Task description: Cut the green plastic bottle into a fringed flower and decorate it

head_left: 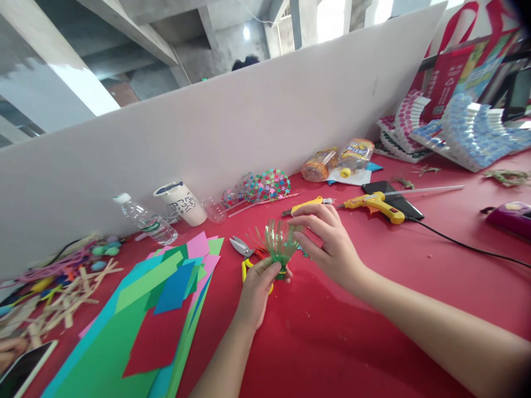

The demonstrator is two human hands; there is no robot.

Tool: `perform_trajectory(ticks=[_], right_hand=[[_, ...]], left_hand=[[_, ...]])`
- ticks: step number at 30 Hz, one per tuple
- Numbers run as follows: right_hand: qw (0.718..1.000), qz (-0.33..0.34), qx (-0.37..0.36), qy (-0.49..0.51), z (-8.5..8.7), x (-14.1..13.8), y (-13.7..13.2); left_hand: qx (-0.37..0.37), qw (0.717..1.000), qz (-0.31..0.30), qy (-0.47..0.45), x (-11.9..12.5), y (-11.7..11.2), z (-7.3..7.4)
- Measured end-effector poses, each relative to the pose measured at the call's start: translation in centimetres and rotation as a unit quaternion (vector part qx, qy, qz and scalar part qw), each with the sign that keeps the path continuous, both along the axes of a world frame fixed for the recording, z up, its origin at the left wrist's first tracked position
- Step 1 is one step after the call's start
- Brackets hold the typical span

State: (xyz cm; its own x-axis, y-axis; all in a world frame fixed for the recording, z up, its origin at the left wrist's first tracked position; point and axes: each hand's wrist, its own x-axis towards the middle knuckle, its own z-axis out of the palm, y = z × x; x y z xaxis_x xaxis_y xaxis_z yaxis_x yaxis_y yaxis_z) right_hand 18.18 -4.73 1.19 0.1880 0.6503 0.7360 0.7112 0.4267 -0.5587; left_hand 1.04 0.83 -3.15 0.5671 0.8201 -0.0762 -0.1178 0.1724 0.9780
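My left hand (256, 287) is closed round the base of a green plastic bottle piece (279, 246) cut into upright strips. It holds the piece just above the red table (332, 331). My right hand (327, 237) reaches in from the right. Its fingertips pinch the strips on the piece's right side. Yellow-handled scissors (244, 251) lie on the table directly behind my left hand.
Coloured paper sheets (157, 298) lie to the left, with wooden sticks (62, 304) beyond them. A water bottle (145, 221), a paper cup (182, 202), a star-covered bottle (261, 187), a yellow utility knife (307, 204) and a corded glue gun (377, 204) lie by the white divider (249, 121).
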Motion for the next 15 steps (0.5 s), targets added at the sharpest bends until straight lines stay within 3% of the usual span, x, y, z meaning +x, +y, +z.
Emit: perform_trajectory(ticks=[15], right_hand=[[0.999, 0.005, -0.019, 0.025, -0.31, 0.54, 0.32]], left_hand=[[0.012, 1.000, 0.005, 0.006, 0.03, -0.33, 0.20]])
